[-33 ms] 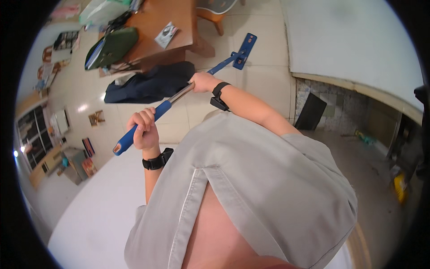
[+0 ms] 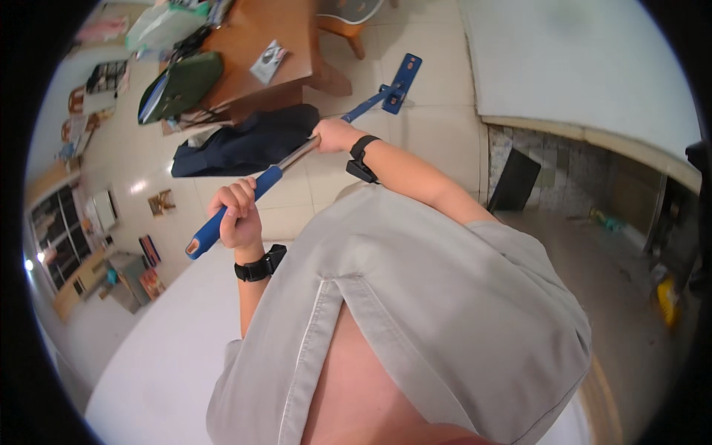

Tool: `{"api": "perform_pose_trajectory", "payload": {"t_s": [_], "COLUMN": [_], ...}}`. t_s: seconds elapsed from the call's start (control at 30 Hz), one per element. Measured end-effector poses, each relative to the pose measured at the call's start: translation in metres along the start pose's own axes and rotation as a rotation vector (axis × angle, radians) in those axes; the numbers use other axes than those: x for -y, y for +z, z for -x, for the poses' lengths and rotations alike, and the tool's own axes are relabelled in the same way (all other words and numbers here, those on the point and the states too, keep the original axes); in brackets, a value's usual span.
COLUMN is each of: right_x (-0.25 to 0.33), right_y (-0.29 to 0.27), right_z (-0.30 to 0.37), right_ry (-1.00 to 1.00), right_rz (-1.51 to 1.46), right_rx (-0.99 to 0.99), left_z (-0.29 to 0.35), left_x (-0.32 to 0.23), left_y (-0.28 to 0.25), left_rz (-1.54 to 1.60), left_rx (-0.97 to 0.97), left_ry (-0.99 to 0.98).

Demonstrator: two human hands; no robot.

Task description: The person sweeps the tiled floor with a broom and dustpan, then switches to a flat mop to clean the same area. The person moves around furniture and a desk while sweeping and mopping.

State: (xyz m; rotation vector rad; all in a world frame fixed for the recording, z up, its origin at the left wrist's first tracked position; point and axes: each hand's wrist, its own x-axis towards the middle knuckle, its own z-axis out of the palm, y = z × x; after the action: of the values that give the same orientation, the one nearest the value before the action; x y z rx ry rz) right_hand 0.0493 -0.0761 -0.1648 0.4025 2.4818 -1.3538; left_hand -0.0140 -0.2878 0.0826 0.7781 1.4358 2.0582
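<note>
A flat mop with a blue and metal pole [image 2: 297, 155] slants across in front of me. My left hand [image 2: 237, 213] is wrapped around the blue grip near the pole's lower end, which sticks out beyond the fist. Farther up, my right hand [image 2: 334, 136] is closed around the metal section. The blue rectangular mop head [image 2: 403, 83] lies on the tiled floor [image 2: 437, 137], beyond my right hand. Just past the pole, a dark garment or cloth [image 2: 248, 141] hangs beside the wooden table. Both wrists wear black bands.
On the wooden table [image 2: 297, 55] lies a small packet [image 2: 268, 62]. A dark green bag [image 2: 182, 85] and a plastic bag [image 2: 165, 28] are at its left. A wooden chair [image 2: 348, 32] stands behind. To the right, a white wall [image 2: 571, 67] meets a low ledge and a dark panel [image 2: 515, 182].
The room has shifted slightly leftward in view. Both hands keep the same grip on the mop, and its head stays at nearly the same spot on the floor.
</note>
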Motion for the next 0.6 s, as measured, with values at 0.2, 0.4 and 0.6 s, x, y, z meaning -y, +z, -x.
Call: {"api": "perform_pose_trajectory", "payload": {"t_s": [0.2, 0.4, 0.6], "right_x": [-0.037, -0.078, -0.095], "right_y": [-0.038, -0.058, -0.062], "right_z": [0.052, 0.129, 0.215], "right_ry": [0.066, 0.114, 0.222], "right_rz": [-0.133, -0.273, -0.392], "right_rx": [-0.262, -0.520, -0.620], "left_z": [-0.053, -0.079, -0.066], "left_x": [-0.002, 0.005, 0.006], "left_y": [0.079, 0.165, 0.233], "left_rz": [-0.018, -0.005, 0.044], "left_rx": [0.372, 0.713, 0.825], "left_ry": [-0.062, -0.143, -0.256]}}
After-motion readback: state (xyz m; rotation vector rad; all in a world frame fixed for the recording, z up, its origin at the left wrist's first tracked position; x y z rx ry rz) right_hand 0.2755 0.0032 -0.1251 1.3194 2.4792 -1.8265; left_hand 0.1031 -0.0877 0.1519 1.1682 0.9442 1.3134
